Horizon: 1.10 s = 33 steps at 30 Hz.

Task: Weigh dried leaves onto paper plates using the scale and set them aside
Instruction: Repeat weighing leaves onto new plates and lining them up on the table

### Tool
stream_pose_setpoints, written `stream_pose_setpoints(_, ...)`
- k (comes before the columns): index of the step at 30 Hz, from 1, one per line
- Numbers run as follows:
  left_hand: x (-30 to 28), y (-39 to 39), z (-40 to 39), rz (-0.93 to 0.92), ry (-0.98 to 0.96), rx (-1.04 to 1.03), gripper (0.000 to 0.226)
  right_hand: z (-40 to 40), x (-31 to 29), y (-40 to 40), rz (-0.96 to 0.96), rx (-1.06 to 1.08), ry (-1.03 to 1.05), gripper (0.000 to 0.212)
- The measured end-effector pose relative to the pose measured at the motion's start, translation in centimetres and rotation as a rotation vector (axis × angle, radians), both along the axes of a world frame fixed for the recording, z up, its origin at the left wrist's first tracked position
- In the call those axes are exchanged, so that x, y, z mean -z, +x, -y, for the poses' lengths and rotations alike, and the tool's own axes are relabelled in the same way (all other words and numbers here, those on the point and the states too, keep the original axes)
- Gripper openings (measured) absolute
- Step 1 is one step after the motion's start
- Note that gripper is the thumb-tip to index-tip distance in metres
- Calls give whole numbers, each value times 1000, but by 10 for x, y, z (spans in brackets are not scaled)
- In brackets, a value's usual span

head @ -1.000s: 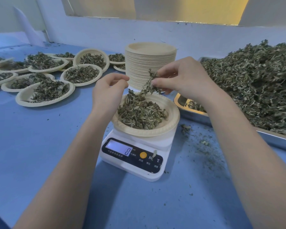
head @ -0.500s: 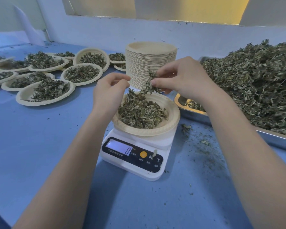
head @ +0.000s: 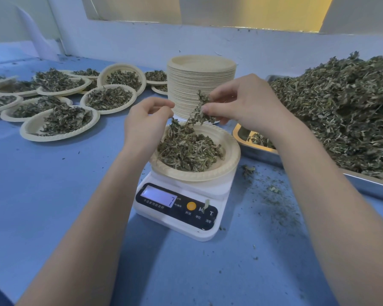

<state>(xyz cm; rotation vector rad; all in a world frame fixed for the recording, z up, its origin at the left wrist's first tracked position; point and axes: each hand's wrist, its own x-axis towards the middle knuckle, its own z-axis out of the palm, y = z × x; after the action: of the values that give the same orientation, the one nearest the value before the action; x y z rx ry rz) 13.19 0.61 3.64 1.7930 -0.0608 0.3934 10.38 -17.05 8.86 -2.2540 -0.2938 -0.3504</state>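
Right hand: Plainly, my right hand (head: 245, 104) pinched a sprig of dried leaves (head: 200, 111) between thumb and fingertips, held above the far rim of the plate on the scale.
Left hand: my left hand (head: 146, 127) hung over the near-left rim of that plate, thumb and forefinger drawn together; I could not tell whether they held any leaf.
Sprig: it dangled down from my right hand, its lower end reaching the heap in the plate; whether it touched the heap I could not tell.
Plate on the scale: a paper plate (head: 230, 160) sat on the scale's platform, holding a mound of dried leaves (head: 188, 151).
Scale: the white scale (head: 181, 202) stood on the blue table (head: 53, 195); its lit display (head: 158, 196) showed a digit I could not read surely, and a leaf scrap lay on the button panel.
Behind the scale: a tall stack of paper plates (head: 200, 85) rose just beyond the plate on the scale.
Left of the scale: many filled plates (head: 60, 123) lay spread and overlapping, well apart from the scale.
Right of the scale: a metal tray (head: 261, 154) stood just beside the scale, heaped with a big pile of dried leaves (head: 341, 111).
Near right of the scale: loose crumbs and leaf bits (head: 272, 191) were strewn on the table between the scale and the tray.
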Motion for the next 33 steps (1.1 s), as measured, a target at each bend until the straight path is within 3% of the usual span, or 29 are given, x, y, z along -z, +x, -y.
stream_pose_setpoints(3,0,0,-1,-1,6,-6,19,5,-1,4,38,47,-26,13)
stream_pose_setpoints(7,1,1,-1,2,2,-21,20,32,-3,14,142,408,-437,19)
stream_pose_setpoints(10,2,2,-1,-9,9,-31,19,46,0,16,-37,572,-674,31)
stream_pose_setpoints(12,4,3,-1,-35,10,-17,18,44,2,15,-128,474,-636,43)
stream_pose_setpoints(15,5,4,-2,-61,2,-3,18,35,-2,12,-145,197,-448,36)
stream_pose_setpoints(17,5,4,-4,-69,6,-1,18,32,-4,9,-227,40,-430,40)
stream_pose_setpoints(21,4,4,-6,-128,28,33,21,33,-6,1,-499,-157,-642,88)
stream_pose_setpoints(25,7,2,-5,-260,30,101,41,31,-2,-1,-677,-259,-669,136)
stream_pose_setpoints(30,11,-6,-7,-305,61,86,35,24,13,4,-654,-293,-581,156)
stream_pose_setpoints(33,10,-14,-5,-369,-4,124,34,26,19,4,-594,-279,-513,154)
